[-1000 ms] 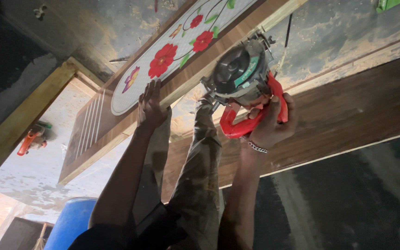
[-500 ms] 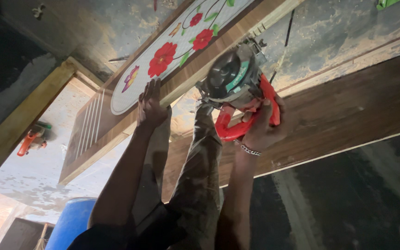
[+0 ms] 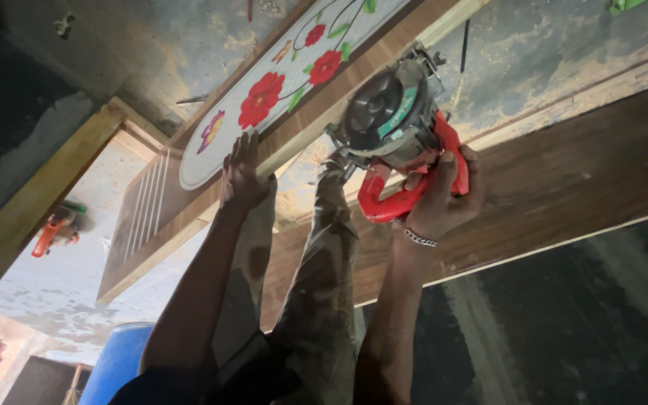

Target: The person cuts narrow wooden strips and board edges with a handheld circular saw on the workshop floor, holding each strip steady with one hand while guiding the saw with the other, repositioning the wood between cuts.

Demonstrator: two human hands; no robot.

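A: What is seen nearest?

B: Two bare arms and a trouser leg point(image 3: 324, 285) are seen rising from the bottom edge, with a blue drum point(image 3: 118, 364) at the lower left.

A: And the right hand?

B: The right hand point(image 3: 440, 199) is seen with its grip clamped on the red handle of a saw point(image 3: 395, 131); a chain bracelet point(image 3: 414, 236) is worn at the wrist. The saw, grey-bodied with a round guard, is set against the edge of a light wooden strip point(image 3: 316, 124), just beside a dark brown board point(image 3: 564, 180).

A: The left hand?

B: The left hand point(image 3: 243, 176) is laid flat, fingers spread, on the strip and on the lower edge of a panel point(image 3: 264, 97). Nothing is clamped by it; its grip is apart.

A: What is shown farther off?

B: The panel is painted white with red flowers and green leaves. Beyond it a dusty floor point(image 3: 549, 45) is seen, and an orange tool point(image 3: 52, 231) lies well apart at the left
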